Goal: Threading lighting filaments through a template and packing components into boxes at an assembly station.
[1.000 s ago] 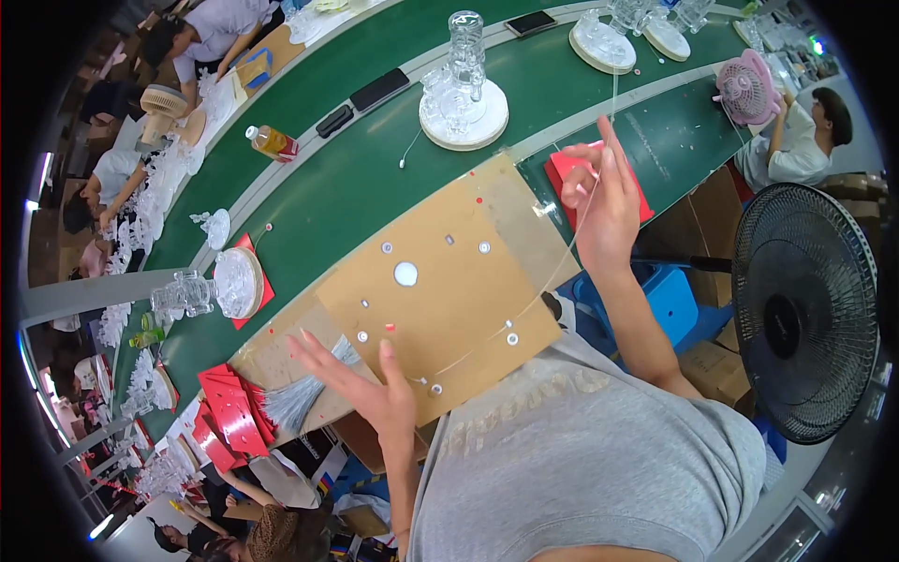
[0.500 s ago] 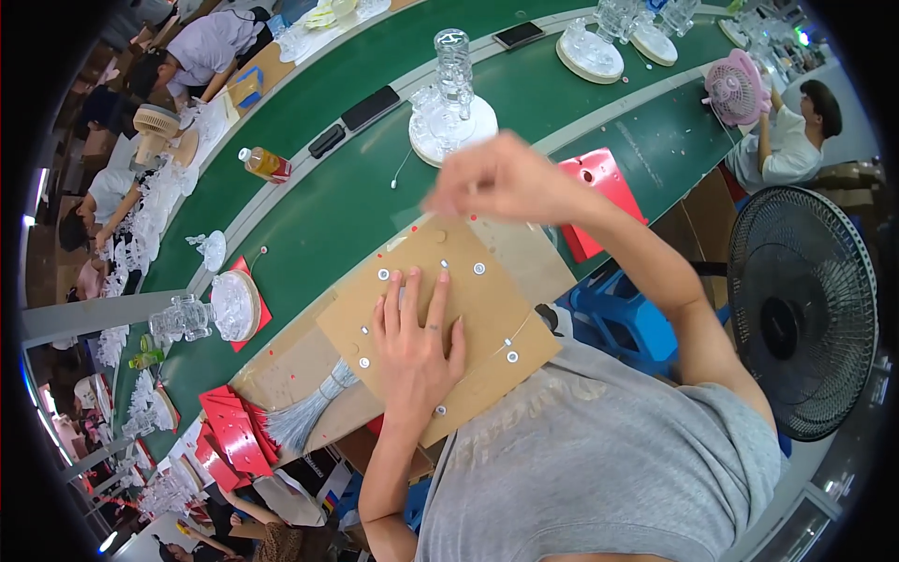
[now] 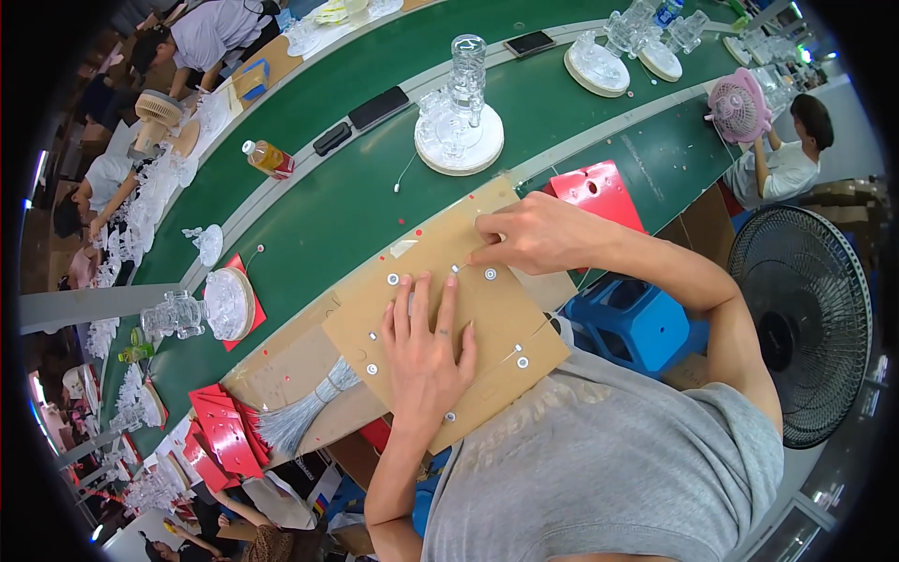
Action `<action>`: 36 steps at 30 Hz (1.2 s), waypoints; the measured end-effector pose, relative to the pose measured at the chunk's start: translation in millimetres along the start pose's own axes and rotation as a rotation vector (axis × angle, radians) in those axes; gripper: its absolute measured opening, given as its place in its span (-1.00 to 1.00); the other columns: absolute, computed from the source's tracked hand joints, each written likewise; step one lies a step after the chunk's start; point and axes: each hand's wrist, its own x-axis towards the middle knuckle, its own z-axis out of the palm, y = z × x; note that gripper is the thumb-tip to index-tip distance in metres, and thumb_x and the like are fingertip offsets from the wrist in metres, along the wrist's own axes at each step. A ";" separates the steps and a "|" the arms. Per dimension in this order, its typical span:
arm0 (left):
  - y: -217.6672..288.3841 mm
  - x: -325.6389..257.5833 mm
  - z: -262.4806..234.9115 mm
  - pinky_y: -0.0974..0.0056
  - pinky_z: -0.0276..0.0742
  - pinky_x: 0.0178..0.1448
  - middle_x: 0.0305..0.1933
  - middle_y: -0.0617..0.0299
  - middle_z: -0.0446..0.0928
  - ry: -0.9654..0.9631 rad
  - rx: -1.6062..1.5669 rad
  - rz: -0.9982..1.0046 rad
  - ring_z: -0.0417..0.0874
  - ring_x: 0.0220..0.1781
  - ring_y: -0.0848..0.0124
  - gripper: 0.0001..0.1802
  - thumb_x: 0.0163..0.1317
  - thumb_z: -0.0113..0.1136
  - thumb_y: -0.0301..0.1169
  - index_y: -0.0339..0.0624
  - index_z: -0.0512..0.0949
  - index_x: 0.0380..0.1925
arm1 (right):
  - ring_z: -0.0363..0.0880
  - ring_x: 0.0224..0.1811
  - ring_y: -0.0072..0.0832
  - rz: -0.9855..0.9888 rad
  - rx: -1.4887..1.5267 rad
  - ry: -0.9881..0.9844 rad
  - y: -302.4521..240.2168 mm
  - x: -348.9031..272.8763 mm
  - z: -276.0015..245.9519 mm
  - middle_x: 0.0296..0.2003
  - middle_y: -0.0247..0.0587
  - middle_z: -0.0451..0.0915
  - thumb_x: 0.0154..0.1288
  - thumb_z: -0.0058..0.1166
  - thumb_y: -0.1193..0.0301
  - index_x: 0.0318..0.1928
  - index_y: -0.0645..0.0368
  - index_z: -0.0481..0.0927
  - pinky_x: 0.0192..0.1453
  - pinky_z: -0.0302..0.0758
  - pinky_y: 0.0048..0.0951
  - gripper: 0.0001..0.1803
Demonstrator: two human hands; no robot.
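A brown square board (image 3: 501,328) lies tilted in front of me, with several round silvery pieces and small white blocks on its face. Spread flat on its middle is my left hand (image 3: 423,361), fingers apart and pointing away from me. My right hand (image 3: 543,234) is at the board's far right part, thumb and forefinger pinched together just above a small white block (image 3: 455,269). Whatever sits in that pinch is too small to make out. A round silvery piece (image 3: 490,274) lies just below the pinching fingers.
Left of the board are a bundle of thin grey wires (image 3: 309,412) and red sheets (image 3: 225,436). Across the green table (image 3: 346,220) stand a clear ornament on a white round base (image 3: 459,150) and a bottle (image 3: 270,159). A red box (image 3: 599,192), blue stool (image 3: 627,323) and black fan (image 3: 796,323) are at right.
My right hand has come down from above the board's far edge toward me, onto its far right part. My left hand stays flat on the board.
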 end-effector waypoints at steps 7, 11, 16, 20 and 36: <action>1.1 0.9 -0.8 -0.11 0.18 0.39 0.35 -0.12 0.31 -0.024 0.038 0.002 0.26 0.43 -0.06 -0.34 0.16 0.21 -0.32 -0.21 0.39 0.31 | 0.60 -0.39 -0.48 -0.081 -0.284 -0.085 -12.3 2.4 -0.1 -0.34 -0.27 0.43 0.11 0.14 0.44 -0.02 0.17 0.64 -0.48 0.55 -0.45 -0.63; 2.5 1.6 -1.6 -0.11 0.19 0.39 0.34 -0.12 0.31 -0.030 0.045 0.018 0.27 0.43 -0.06 -0.34 0.16 0.21 -0.31 -0.20 0.40 0.30 | 0.61 -0.32 -0.49 -0.083 -0.457 -0.266 -29.2 4.0 -5.5 -0.30 -0.26 0.42 0.11 0.14 0.43 -0.01 0.26 0.62 -0.45 0.58 -0.47 -0.61; 0.5 0.6 -0.5 -0.12 0.20 0.38 0.35 -0.13 0.30 -0.028 0.038 0.018 0.26 0.43 -0.07 -0.34 0.15 0.21 -0.32 -0.20 0.40 0.30 | 0.60 -0.28 -0.51 -0.087 -0.397 -0.184 -19.9 -0.1 -1.8 -0.25 -0.28 0.43 0.12 0.13 0.43 0.00 0.25 0.62 -0.44 0.58 -0.48 -0.61; 1.1 1.7 -1.8 -0.13 0.20 0.37 0.35 -0.13 0.30 -0.040 0.041 0.014 0.26 0.43 -0.08 -0.34 0.14 0.21 -0.32 -0.21 0.40 0.30 | 0.60 -0.27 -0.51 -0.042 -0.369 -0.149 -19.2 -0.7 1.6 -0.22 -0.29 0.44 0.14 0.12 0.42 0.02 0.22 0.61 -0.44 0.58 -0.49 -0.61; 1.6 2.8 -2.0 -0.12 0.21 0.36 0.33 -0.12 0.30 -0.040 0.049 0.015 0.27 0.41 -0.07 -0.34 0.14 0.20 -0.31 -0.22 0.40 0.29 | 0.61 -0.20 -0.42 -0.087 -0.156 -0.034 -6.1 2.0 5.8 -0.26 -0.27 0.47 0.08 0.13 0.43 -0.19 0.21 0.63 -0.29 0.61 -0.43 -0.74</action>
